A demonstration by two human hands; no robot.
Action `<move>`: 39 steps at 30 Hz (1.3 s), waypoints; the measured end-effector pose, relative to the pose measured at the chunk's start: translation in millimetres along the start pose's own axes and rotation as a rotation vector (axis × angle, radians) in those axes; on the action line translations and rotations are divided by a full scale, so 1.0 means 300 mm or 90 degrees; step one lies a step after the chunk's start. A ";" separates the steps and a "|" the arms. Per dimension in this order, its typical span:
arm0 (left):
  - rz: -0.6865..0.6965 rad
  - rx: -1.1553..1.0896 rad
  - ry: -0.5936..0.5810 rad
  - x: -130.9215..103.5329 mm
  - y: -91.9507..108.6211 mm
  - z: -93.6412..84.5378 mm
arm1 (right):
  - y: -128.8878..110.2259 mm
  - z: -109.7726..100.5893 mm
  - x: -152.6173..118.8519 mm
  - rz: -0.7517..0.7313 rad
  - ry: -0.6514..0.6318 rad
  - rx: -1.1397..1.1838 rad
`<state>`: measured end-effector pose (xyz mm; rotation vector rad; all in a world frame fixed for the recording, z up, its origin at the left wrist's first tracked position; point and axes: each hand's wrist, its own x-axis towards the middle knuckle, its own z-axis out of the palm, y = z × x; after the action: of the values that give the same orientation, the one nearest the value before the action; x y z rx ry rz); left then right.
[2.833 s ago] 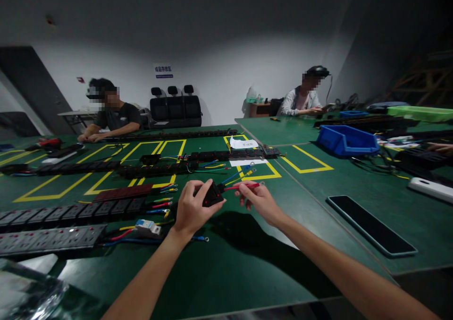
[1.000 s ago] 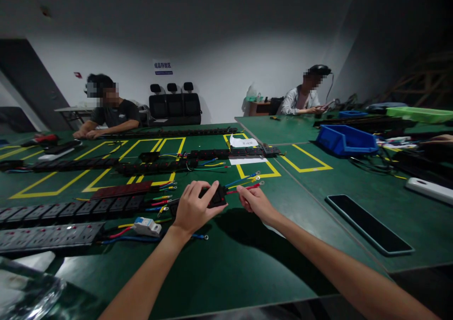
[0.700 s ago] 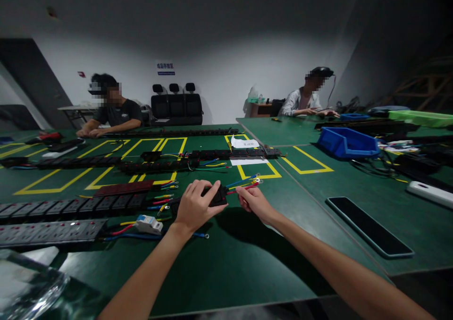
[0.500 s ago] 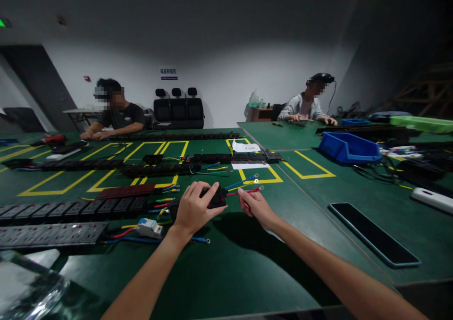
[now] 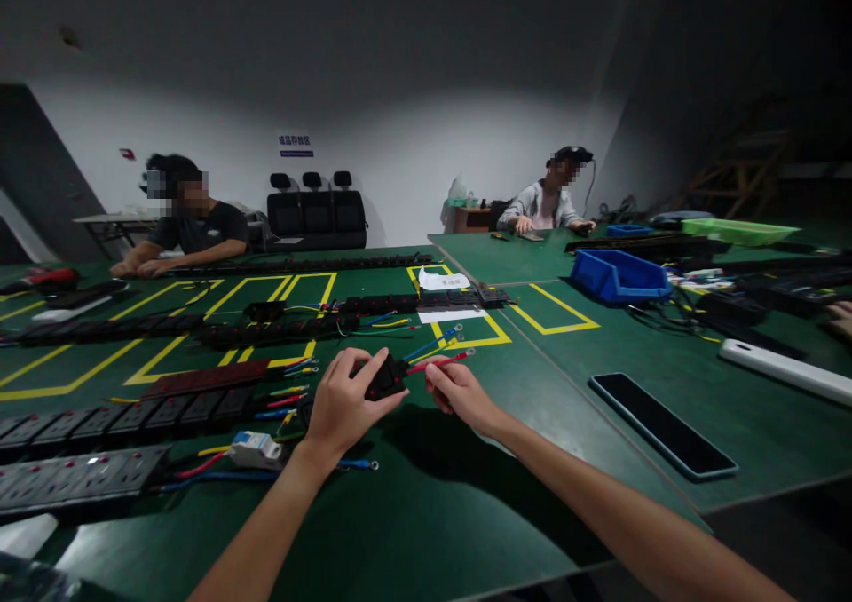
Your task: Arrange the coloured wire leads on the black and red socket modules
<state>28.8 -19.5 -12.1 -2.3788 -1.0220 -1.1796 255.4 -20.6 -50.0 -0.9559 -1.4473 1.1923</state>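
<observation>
My left hand is wrapped over the end of a black power strip, hiding part of it. Blue, yellow and red wires with ring terminals stick out of that end. Between the thumb and fingers of my right hand is the red wire, its ring terminal showing beyond the fingertips. The blue wire and yellow wire fan out just above it, untouched. Left of my left hand, a white and blue circuit breaker sits among the wires of a grey socket strip.
More black socket strips lie to the left on the green table. A phone, a white bar and a blue bin are on the right. Two people sit across the table; part of another hand shows at the right edge.
The view has turned slightly right, so the table's contents appear further left. Both hands keep their holds on the power strip and the red wire.
</observation>
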 end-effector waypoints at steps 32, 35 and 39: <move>0.005 -0.006 0.007 -0.003 -0.012 0.011 | -0.017 -0.009 0.006 -0.031 -0.013 -0.006; 0.006 -0.007 0.006 -0.001 -0.009 0.012 | -0.022 -0.015 0.001 -0.033 -0.013 -0.010; 0.005 -0.012 0.004 -0.001 -0.006 0.010 | -0.025 -0.028 -0.004 -0.079 -0.019 -0.055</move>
<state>29.1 -16.7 -14.4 -2.3902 -1.0037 -1.1977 263.9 -21.7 -42.7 -0.8948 -1.5697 1.0652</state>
